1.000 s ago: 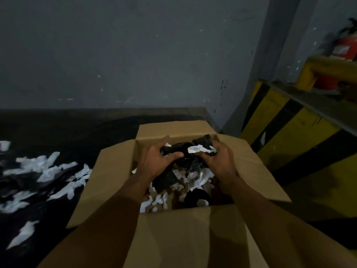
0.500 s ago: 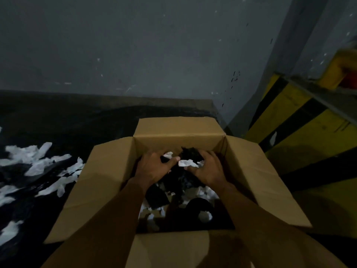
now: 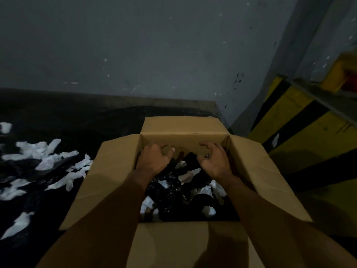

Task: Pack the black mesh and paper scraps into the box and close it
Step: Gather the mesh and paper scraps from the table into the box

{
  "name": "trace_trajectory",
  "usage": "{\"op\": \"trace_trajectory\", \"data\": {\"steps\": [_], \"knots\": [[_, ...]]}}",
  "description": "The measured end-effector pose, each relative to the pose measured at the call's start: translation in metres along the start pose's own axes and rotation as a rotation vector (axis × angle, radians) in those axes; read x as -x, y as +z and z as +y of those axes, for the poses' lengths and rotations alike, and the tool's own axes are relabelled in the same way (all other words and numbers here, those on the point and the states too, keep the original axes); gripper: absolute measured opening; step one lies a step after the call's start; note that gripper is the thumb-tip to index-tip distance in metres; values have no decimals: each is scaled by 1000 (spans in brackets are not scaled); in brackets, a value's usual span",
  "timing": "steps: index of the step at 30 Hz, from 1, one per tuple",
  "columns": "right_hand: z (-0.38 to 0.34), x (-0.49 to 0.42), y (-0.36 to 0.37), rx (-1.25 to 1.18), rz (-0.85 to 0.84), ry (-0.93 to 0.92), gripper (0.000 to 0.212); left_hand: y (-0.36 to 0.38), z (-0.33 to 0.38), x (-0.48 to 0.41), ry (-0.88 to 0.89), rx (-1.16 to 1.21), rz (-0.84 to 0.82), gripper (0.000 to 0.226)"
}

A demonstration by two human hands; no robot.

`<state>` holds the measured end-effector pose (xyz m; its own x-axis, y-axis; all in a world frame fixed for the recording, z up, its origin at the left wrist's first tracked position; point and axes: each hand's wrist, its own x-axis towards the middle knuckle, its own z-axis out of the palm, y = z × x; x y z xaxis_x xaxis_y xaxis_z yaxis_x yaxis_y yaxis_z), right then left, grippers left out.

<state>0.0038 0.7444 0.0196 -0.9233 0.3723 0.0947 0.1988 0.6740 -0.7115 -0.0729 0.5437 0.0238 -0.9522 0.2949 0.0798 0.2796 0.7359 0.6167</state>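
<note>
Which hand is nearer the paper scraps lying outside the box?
Left. The left hand is in the box, toward the paper scraps; the right hand is across the box, farther off.

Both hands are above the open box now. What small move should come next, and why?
Probably move the left hand out to the white paper scraps left of the box: it and the right hand look empty, many scraps lie outside, and the flaps stand open.

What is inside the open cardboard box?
Crumpled black mesh mixed with white paper scraps lies in the brown cardboard box, with the left hand and right hand above the pile, fingers loosely curled. The pile and forearms cover the box floor and anything deeper.
</note>
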Motion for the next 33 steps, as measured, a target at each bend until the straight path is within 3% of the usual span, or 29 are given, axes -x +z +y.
{"op": "trace_trajectory", "data": {"steps": [5,10,17,20,27,33], "knots": [[-34,18,-15,-17,81,-91,46,-39,10,32,107,-61,171,61],[-92,43,3,-46,112,-246,56,-93,-1,84,51,-126,308,69],[-188,93,63,-62,-40,-438,68,-176,-60,169,-36,-244,488,76],[-227,118,94,-61,-92,-514,68,-207,-94,208,-51,-302,551,66],[-321,185,187,43,-184,-660,63,-293,-192,301,-159,-460,523,66],[-375,253,277,96,-167,-706,52,-349,-282,360,-264,-496,432,64]]}}
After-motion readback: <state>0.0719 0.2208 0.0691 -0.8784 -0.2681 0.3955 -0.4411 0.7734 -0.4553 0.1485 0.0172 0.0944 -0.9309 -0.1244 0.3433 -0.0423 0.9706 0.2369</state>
